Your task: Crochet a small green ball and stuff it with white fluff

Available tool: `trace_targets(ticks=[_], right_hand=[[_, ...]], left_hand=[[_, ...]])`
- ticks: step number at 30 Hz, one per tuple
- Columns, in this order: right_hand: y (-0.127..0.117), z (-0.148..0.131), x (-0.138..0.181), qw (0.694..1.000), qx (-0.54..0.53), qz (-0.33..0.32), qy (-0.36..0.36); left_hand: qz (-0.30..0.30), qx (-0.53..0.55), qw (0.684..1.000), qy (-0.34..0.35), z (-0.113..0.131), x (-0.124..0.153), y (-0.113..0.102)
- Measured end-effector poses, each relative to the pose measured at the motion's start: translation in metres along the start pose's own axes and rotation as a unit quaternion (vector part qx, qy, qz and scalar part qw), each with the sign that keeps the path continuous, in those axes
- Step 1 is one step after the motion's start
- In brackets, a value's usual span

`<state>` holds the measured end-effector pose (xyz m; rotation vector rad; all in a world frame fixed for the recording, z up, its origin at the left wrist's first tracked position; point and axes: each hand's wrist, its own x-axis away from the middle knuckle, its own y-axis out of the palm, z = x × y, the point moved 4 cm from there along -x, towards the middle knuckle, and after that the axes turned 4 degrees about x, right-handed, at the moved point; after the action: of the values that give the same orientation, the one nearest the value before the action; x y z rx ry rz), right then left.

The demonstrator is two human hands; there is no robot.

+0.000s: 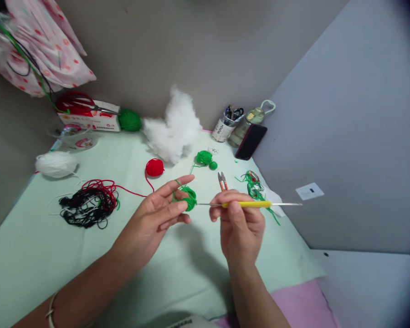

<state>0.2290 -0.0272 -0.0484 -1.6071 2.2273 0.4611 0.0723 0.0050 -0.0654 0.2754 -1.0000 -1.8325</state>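
Observation:
Between the thumb and fingers of my left hand [157, 209] is a small green crochet piece [190, 200], curved like a cup. Green yarn loops over a finger of that hand and leads back toward a small green yarn ball [204, 158] on the table. My right hand [241, 223] grips a crochet hook [248, 204] by its yellow handle, level and pointing left. The hook's thin metal tip meets the right edge of the green piece. Its other metal end sticks out to the right.
Behind my hands lie a red yarn ball [155, 167], white stuffing [174, 127] and small snips [222, 181]. Tangled black yarn [85, 207] and a white yarn ball [56, 164] are left. Green scraps [254, 184], a phone [251, 142] and a pen cup [222, 129] stand right, near the wall.

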Motion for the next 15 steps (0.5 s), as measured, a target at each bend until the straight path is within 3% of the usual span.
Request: trace_targets(ticks=[4, 15], right_hand=[[0.008, 0.009, 0.000, 0.997, -0.028, -0.045, 0.059], [0.007, 0.009, -0.001, 0.993, -0.083, -0.030, 0.085]], left_hand=[[-0.028, -0.041, 0.999, 0.012, -0.001, 0.002, 0.004], [0.015, -0.108, 0.994, 0.029, -0.003, 0.001, -0.004]])
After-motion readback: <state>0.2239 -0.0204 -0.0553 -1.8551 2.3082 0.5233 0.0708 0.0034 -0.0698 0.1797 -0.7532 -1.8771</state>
